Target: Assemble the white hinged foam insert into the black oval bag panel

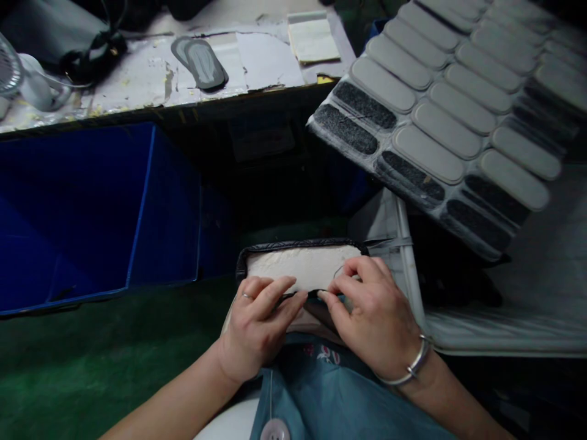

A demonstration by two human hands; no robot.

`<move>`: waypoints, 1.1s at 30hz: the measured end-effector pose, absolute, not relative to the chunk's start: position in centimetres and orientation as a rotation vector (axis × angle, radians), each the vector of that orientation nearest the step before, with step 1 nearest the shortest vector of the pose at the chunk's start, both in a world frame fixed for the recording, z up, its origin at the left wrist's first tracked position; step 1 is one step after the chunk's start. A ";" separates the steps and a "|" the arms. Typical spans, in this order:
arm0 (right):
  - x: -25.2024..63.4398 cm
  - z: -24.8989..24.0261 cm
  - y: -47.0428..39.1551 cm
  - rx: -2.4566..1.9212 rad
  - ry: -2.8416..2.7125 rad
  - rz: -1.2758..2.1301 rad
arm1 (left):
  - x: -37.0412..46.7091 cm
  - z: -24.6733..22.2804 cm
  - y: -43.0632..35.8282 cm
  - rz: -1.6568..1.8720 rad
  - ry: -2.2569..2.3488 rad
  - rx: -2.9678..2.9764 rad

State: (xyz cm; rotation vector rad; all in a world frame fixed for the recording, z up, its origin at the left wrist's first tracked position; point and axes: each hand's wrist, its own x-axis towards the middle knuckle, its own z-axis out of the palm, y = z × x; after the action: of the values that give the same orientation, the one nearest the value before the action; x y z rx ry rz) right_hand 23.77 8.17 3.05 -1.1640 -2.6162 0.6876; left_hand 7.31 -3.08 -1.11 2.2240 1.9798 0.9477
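Both hands resting on a white pad [302, 264] with a dark edge, held over the lap, just in front of the blue garment [330, 391]. Left hand [259, 324] at the near edge of the pad, fingers curled, grip narrow, fingertips pressing the dark edge of the pad; a ring on one finger. Right hand [371, 308] at the same near edge, just beside the left hand, grip narrow too, thumb and forefinger pinching the edge of the pad; a silver bracelet [410, 366] on the wrist.

Left of the pad, a deep blue bin [92, 208], standing on a green floor [92, 360]. Right of the pad, a white tray [504, 330]. Above the tray and up right of the pad, a tilted sheet of oval pieces [454, 104], some light grey, some dark. Far behind the pad, a worn tabletop [147, 79] with one dark insole [200, 62], a pale square of paper [313, 40] and a black strap [94, 55] on it.
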 end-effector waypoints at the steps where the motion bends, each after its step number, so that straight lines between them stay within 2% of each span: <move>1: 23.7 3.1 8.2 -1.176 -2.631 0.702 | 7.1 -1.1 -3.1 0.937 1.959 2.254; 11: 23.4 3.3 8.5 -1.285 -2.721 0.705 | 6.1 -1.0 -3.2 1.063 1.937 2.428; 22: 23.1 3.7 8.8 -1.316 -2.826 0.623 | 3.9 -0.5 -3.2 0.787 1.835 2.609; 33: 23.0 3.6 9.0 -1.293 -2.834 0.606 | 5.2 0.3 -4.5 0.586 2.043 2.503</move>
State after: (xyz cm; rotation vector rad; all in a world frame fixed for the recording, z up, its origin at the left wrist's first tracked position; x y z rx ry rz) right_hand 22.98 8.99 3.56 -1.2935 -2.8336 0.6062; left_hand 5.19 -4.46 0.32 2.5026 2.0434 0.5865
